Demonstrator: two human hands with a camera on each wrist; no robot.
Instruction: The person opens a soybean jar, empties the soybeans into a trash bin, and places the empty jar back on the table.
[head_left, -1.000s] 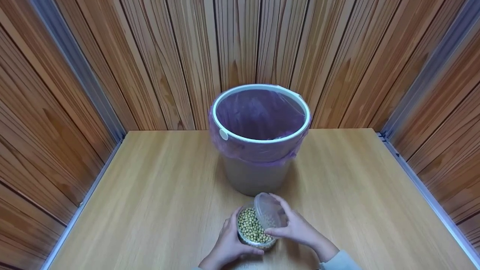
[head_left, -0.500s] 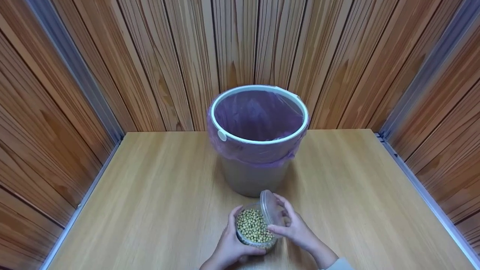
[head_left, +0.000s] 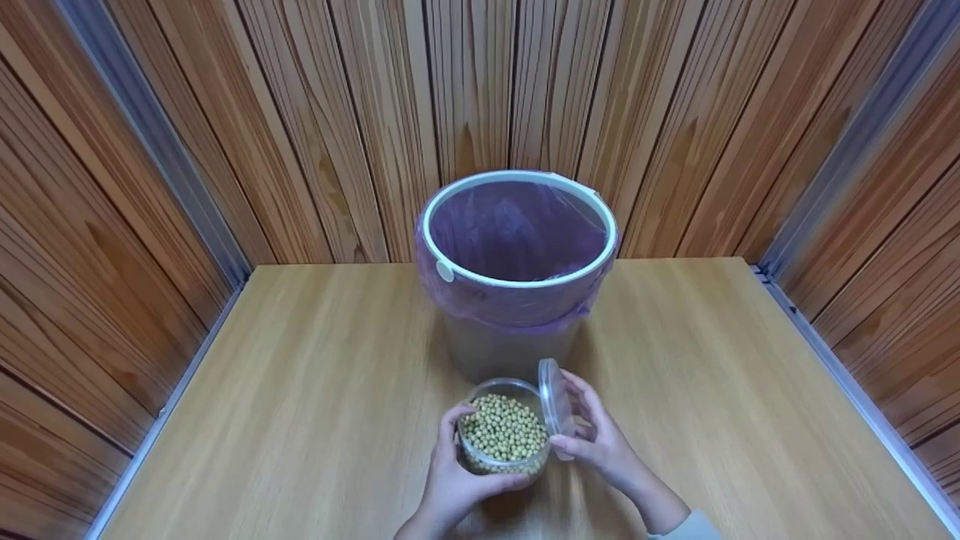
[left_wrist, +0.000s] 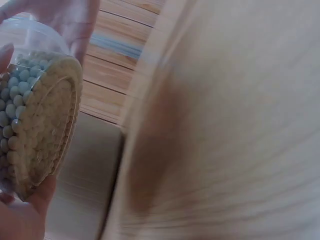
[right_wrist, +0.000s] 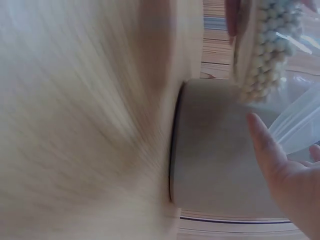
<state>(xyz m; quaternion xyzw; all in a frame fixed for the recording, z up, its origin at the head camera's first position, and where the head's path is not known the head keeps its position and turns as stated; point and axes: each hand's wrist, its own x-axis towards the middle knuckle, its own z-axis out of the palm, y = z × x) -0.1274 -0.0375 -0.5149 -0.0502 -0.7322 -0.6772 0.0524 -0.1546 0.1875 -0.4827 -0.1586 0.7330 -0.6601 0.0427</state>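
Observation:
My left hand (head_left: 459, 480) grips a clear round plastic jar (head_left: 506, 387) from its left side. Small pale-green dried peas (head_left: 504, 427) fill much of it. In the left wrist view the jar's flat base (left_wrist: 52, 125) hangs above the table, the jar tilted. A clear lid (head_left: 555, 397) is off the jar, stood on edge close to its right rim, and my right hand (head_left: 604, 442) pinches it between thumb and fingers. The right wrist view shows the lid (right_wrist: 300, 122) beside my right thumb, with the peas (right_wrist: 270, 50) above.
Just beyond the jar stands a grey bin (head_left: 510, 349) with a white rim (head_left: 517, 283) and a purple bag liner (head_left: 517, 217). Wood-panelled walls (head_left: 480, 82) enclose the wooden table (head_left: 315, 405) at the back and both sides.
The lid has come away from over the jar to its right side, turning upright. Both hands have risen and moved slightly toward the bin, with the jar lifted along.

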